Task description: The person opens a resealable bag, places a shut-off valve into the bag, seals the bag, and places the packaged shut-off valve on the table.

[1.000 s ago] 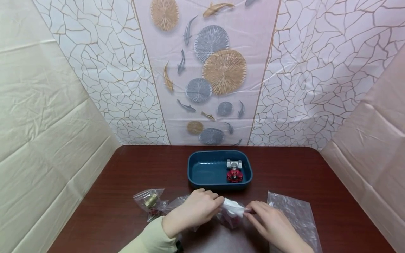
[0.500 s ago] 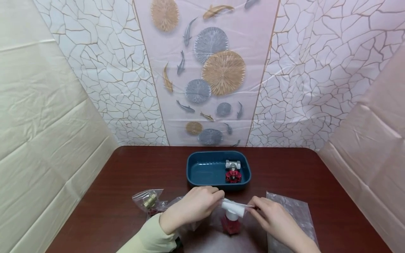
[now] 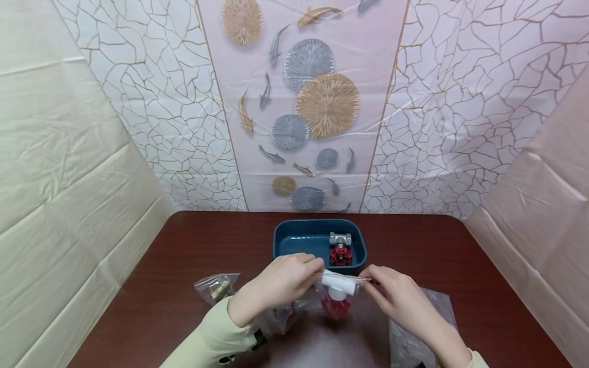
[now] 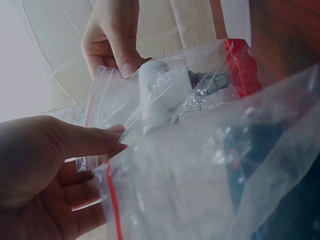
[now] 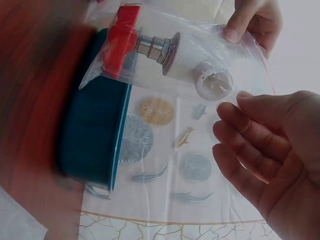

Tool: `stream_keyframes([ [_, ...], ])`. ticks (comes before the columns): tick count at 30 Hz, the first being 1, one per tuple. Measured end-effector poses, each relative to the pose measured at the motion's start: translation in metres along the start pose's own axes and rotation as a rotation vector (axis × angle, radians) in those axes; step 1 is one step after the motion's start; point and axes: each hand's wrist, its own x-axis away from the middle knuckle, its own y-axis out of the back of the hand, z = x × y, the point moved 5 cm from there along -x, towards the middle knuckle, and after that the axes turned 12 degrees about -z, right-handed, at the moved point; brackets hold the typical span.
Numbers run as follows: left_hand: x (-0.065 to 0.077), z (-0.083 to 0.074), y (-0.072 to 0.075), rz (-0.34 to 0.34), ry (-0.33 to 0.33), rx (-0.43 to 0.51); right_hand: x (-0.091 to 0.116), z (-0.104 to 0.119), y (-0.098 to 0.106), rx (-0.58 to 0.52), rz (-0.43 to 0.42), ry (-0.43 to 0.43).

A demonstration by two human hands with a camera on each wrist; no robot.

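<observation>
A clear zip-lock bag [image 4: 107, 92] hangs between the two hands, holding a white valve [image 3: 338, 283] with a red handwheel [image 5: 119, 42] and a metal stem. My left hand [image 3: 280, 281] pinches the bag's top edge on one side. On the other side, my right hand [image 3: 395, 291] pinches the same edge between thumb and index finger, its other fingers loosely bent. The white pipe body lies crosswise near the bag's mouth, handwheel down. Another clear bag [image 4: 190, 185], with a red strip, fills the left wrist view's foreground; whether the left hand touches it cannot be told.
Behind the hands stands a blue tray [image 3: 294, 245] with a metal red-wheeled valve [image 3: 340, 249] at its right end. A bagged brass valve [image 3: 221, 290] lies left. A flat clear bag [image 3: 442, 304] lies under the right forearm. Patterned cloth [image 3: 303, 153] hangs behind the table.
Both hands have risen slightly, lifting the bagged white valve off the table area toward the tray. The valve has swung to hang upright with its wheel down.
</observation>
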Motion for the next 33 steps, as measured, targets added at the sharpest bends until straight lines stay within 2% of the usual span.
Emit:
stream_keyframes([
  [4, 0.0, 0.004, 0.002, -0.002, 0.018, -0.007, -0.005, 0.001, -0.001, 0.0, -0.012, 0.019],
  [9, 0.001, 0.01, -0.002, 0.014, 0.048, -0.008, -0.009, -0.003, -0.007, -0.014, -0.015, 0.047],
  [18, 0.009, 0.02, -0.029, 0.118, 0.088, -0.021, -0.009, -0.021, -0.03, -0.006, 0.088, -0.018],
  [22, 0.012, 0.022, -0.037, 0.131, 0.088, -0.035, -0.007, -0.025, -0.035, 0.007, 0.116, -0.022],
  [28, 0.012, 0.024, -0.039, 0.146, 0.106, -0.039, -0.007, -0.029, -0.037, 0.003, 0.138, -0.055],
  [33, 0.012, 0.024, -0.037, 0.189, 0.119, -0.038, -0.006, -0.031, -0.036, -0.002, 0.129, -0.057],
])
